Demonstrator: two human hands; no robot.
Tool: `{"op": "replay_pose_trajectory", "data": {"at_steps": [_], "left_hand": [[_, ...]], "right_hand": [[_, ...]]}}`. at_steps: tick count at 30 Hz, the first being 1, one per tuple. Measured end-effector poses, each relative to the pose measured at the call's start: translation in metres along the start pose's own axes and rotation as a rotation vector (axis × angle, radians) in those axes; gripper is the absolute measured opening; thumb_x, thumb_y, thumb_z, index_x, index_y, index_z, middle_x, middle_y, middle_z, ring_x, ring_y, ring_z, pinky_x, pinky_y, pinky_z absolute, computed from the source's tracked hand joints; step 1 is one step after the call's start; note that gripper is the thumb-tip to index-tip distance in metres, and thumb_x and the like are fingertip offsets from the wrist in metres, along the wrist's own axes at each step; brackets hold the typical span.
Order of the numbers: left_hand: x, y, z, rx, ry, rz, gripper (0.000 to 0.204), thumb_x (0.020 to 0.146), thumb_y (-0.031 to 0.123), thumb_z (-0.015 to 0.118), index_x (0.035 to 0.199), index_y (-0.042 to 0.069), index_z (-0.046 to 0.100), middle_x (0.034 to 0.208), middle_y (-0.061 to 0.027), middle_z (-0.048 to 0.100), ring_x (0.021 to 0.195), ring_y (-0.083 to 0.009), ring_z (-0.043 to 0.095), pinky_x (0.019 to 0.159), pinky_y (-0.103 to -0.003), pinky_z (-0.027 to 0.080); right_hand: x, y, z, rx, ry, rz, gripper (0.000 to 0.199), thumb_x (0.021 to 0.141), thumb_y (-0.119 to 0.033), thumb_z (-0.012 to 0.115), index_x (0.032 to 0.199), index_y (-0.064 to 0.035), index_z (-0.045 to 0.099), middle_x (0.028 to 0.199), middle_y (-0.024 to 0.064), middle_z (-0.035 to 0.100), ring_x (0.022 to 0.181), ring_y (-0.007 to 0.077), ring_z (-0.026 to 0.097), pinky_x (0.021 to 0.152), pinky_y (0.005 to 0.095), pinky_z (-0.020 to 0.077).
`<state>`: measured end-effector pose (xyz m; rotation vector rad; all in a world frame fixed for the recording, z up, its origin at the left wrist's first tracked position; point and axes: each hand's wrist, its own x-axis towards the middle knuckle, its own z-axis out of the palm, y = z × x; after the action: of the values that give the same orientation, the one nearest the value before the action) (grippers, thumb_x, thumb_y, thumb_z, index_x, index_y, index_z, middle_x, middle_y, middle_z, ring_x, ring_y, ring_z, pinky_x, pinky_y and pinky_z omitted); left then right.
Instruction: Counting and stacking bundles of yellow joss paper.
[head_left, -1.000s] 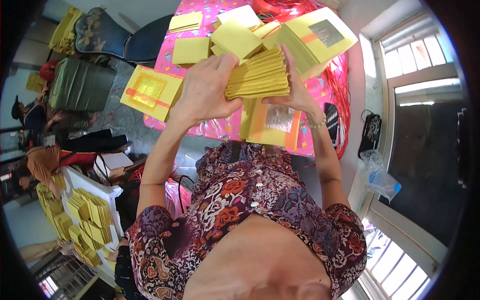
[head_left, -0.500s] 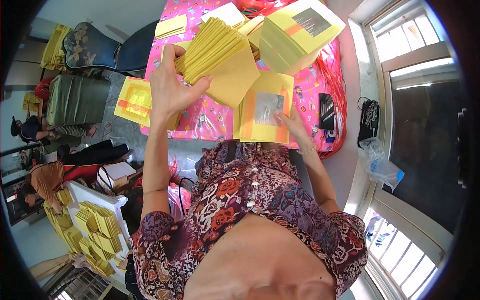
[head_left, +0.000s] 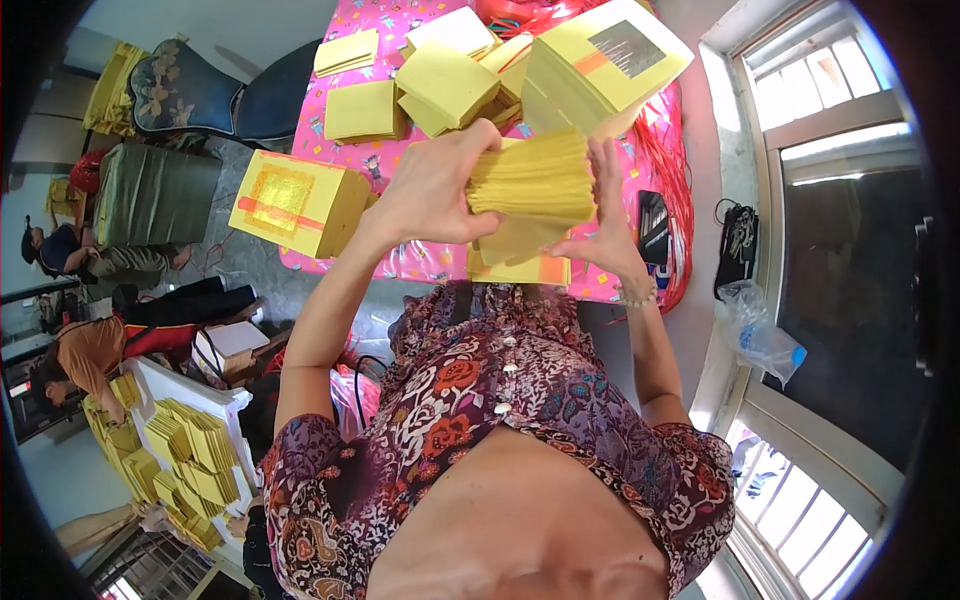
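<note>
The surface (head_left: 330, 255), under a pink patterned cloth, filled the upper middle of the frame and carried several heaps of yellow paper: a tall stack (head_left: 600, 75) with a dark square on its top sheet at the upper right, flatter piles (head_left: 365, 110) at the upper left, and a stack with a gold square (head_left: 295, 200) overhanging the left edge. In the centre, held above the near edge, was the wad (head_left: 535, 180) of yellow sheets. The left hand (head_left: 430, 195) was clenched around its left end, thumb under and fingers over, while the right hand (head_left: 605, 215) lay flat and open against its right end, pressing rather than gripping. The likeliest slip seemed to be the thin sheets fanning or sliding out on that right side, since only a flat palm checked them there; loose leaves would probably have dropped onto the sheet (head_left: 520, 265) beneath or off the edge. The overhanging gold-square stack also looked easy to knock down with an elbow. Red cords (head_left: 665, 150) at the right edge could have snagged a sleeve.
</note>
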<state>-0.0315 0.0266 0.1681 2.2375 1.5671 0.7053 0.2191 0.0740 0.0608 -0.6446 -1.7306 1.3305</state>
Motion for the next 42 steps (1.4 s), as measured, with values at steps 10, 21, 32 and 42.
{"op": "replay_pose_trajectory", "data": {"at_steps": [10, 21, 32, 42], "left_hand": [[-0.035, -0.045, 0.082, -0.438, -0.011, 0.017, 0.091, 0.064, 0.023, 0.083, 0.138, 0.005, 0.033, 0.14, -0.0178, 0.04, 0.131, -0.0345, 0.041, 0.108, -0.044, 0.036], [-0.042, -0.067, 0.122, -0.449, 0.103, 0.075, 0.123, 0.064, 0.036, 0.085, 0.152, 0.003, 0.006, 0.15, -0.0227, 0.023, 0.139, -0.0386, 0.027, 0.115, -0.048, 0.026], [-0.049, -0.064, 0.136, -0.4, 0.174, 0.045, 0.111, 0.061, 0.027, 0.085, 0.147, 0.003, 0.019, 0.139, -0.0199, 0.034, 0.127, -0.0379, 0.037, 0.108, -0.049, 0.033], [-0.053, -0.066, 0.155, -0.643, 0.175, -0.044, 0.118, 0.059, 0.023, 0.087, 0.147, 0.003, 0.011, 0.138, -0.0241, 0.033, 0.128, -0.0399, 0.037, 0.109, -0.049, 0.032]], "right_hand": [[-0.026, 0.047, 0.019, 0.271, -0.076, 0.232, 0.093, 0.073, 0.003, 0.081, 0.146, -0.0091, 0.025, 0.134, 0.0071, 0.049, 0.124, 0.0177, 0.05, 0.102, 0.0333, 0.0464], [-0.037, 0.08, 0.028, 0.308, -0.032, 0.296, 0.102, 0.076, 0.005, 0.078, 0.153, -0.0114, 0.013, 0.136, 0.008, 0.048, 0.125, 0.0185, 0.05, 0.101, 0.0332, 0.0475], [-0.013, 0.013, 0.013, -0.072, 0.004, -0.001, 0.108, 0.069, -0.017, 0.087, 0.152, -0.01, 0.018, 0.142, 0.0126, 0.041, 0.133, 0.028, 0.039, 0.113, 0.0432, 0.0318], [-0.013, -0.04, 0.037, -0.818, 0.002, -0.425, 0.038, 0.07, -0.021, 0.08, 0.107, -0.0191, 0.071, 0.108, 0.0003, 0.061, 0.108, 0.0235, 0.054, 0.09, 0.0406, 0.0381]]}}
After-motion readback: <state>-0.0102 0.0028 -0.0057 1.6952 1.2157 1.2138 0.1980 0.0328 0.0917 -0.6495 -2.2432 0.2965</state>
